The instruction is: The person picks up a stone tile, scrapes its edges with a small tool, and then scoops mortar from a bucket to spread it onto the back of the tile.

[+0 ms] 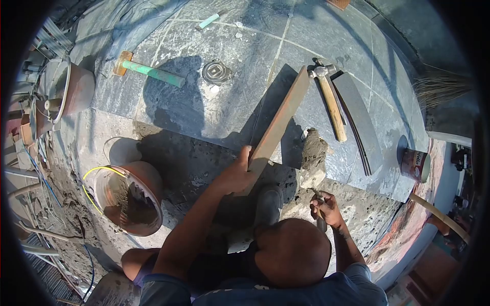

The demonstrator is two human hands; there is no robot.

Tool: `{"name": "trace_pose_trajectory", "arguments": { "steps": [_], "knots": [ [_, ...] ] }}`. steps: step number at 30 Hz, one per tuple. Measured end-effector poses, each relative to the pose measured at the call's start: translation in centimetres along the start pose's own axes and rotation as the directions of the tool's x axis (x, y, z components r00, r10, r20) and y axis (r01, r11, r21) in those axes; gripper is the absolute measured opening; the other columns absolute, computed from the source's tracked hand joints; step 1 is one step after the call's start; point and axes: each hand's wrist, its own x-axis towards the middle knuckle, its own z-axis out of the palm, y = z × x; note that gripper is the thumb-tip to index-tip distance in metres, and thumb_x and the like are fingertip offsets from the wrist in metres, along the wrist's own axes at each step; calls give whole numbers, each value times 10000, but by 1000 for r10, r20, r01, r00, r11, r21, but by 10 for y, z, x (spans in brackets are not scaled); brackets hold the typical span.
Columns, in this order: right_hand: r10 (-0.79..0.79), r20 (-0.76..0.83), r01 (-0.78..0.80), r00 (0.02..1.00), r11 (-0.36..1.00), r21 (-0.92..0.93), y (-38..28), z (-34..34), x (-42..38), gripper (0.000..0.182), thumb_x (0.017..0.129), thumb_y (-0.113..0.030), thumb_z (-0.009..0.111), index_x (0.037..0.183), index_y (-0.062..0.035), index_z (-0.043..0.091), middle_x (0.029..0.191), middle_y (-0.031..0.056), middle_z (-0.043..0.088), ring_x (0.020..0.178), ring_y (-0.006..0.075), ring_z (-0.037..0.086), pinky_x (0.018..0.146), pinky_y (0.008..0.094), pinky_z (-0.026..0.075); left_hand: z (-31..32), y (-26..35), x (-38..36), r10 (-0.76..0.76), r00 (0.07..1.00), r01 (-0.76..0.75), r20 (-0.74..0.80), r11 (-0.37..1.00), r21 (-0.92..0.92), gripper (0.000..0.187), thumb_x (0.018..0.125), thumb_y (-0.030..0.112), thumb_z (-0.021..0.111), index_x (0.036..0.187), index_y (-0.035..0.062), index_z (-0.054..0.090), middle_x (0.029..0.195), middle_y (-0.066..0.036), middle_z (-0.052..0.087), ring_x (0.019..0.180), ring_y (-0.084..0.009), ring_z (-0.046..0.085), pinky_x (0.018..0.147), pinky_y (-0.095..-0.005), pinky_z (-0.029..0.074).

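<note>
My left hand (238,173) is closed around the near end of a long, narrow tile strip (282,116), its thumb on top. The strip slants away to the upper right, its far end close to a hammer head. My right hand (327,209) grips a trowel (320,220) by its handle. Wet grey mortar (314,153) covers most of the trowel's blade, which points away from me. To the right of the strip lies a ball-peen hammer (331,102) with a wooden handle, beside a stack of similar tile strips (360,122).
A bucket (153,191) with mortar inside stands at the left, its yellow handle down. A green-handled mallet (153,73) lies on the grey tiled floor (245,46). At the right is a tin can (415,166). Another bucket (76,89) and loose rods crowd the left edge.
</note>
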Motion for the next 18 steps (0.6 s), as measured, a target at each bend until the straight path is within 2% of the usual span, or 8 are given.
{"name": "trace_pose_trajectory", "arguments": {
  "steps": [2, 5, 8, 10, 12, 16, 17, 18],
  "knots": [
    [-17, 12, 16, 1000, 999, 35, -3, 4, 1, 124, 872, -107, 615, 880, 12, 579, 665, 50, 559, 533, 121, 533, 488, 256, 429, -14, 6, -4, -267, 927, 352, 265, 862, -364, 674, 784, 36, 589, 1413, 3, 347, 1169, -113, 551, 1021, -179, 537, 890, -335, 426],
    [-60, 47, 55, 997, 993, 102, -14, 14, 4, 111, 854, -79, 577, 897, 22, 581, 673, 62, 561, 535, 132, 539, 491, 256, 432, -19, -14, 2, 68, 967, 128, 245, 701, -702, 725, 813, 85, 602, 1464, 21, 290, 1238, -60, 538, 1058, -140, 526, 902, -301, 427],
    [-120, 77, 113, 990, 989, 93, -31, 31, 6, 137, 828, -70, 554, 919, 29, 582, 687, 67, 566, 545, 134, 541, 504, 260, 446, -30, -25, 14, 115, 966, 61, 230, 767, -639, 629, 843, 127, 583, 1424, 19, 365, 1230, -65, 552, 1104, -146, 524, 925, -294, 424],
    [-273, 33, 274, 962, 944, -181, -39, 46, 11, 144, 831, -86, 579, 925, 23, 582, 696, 56, 568, 563, 125, 548, 523, 260, 452, -35, -14, 14, 132, 960, 116, 246, 614, -781, 515, 896, 217, 556, 1361, 23, 447, 1210, -72, 575, 1093, -168, 559, 919, -309, 450],
    [-503, 68, 467, 862, 734, -493, -36, 56, 23, 145, 830, -106, 641, 915, 0, 589, 710, 50, 586, 583, 143, 577, 550, 265, 453, -39, -8, 15, 20, 945, 300, 326, 344, -890, 435, 933, 268, 527, 1299, 34, 501, 1176, -89, 601, 1045, -206, 604, 898, -350, 481],
    [-739, 93, 433, 667, 283, -855, -10, 88, 48, 202, 788, -174, 696, 938, -53, 637, 816, 132, 644, 695, 312, 636, 600, 382, 502, -44, 6, 12, 26, 943, 313, 332, 265, -912, 406, 956, 308, 510, 1248, 28, 532, 1149, -117, 618, 1008, -223, 628, 841, -387, 522],
    [-763, 300, 432, 572, -30, -901, 5, 82, 65, 251, 747, -208, 719, 943, -64, 654, 836, 128, 650, 757, 313, 642, 644, 423, 508, -45, 11, 12, 53, 917, 378, 394, 196, -905, 406, 957, 311, 511, 1226, 7, 542, 1093, -129, 641, 946, -215, 651, 819, -383, 536],
    [-742, 205, 438, 639, 131, -889, 13, 86, 75, 300, 716, -236, 739, 947, -63, 660, 829, 120, 643, 773, 324, 627, 671, 428, 503, -47, 16, 10, 52, 918, 378, 394, 192, -906, 406, 957, 311, 511, 1226, 7, 542, 1093, -129, 641, 946, -215, 651, 819, -383, 536]
  ]
}}
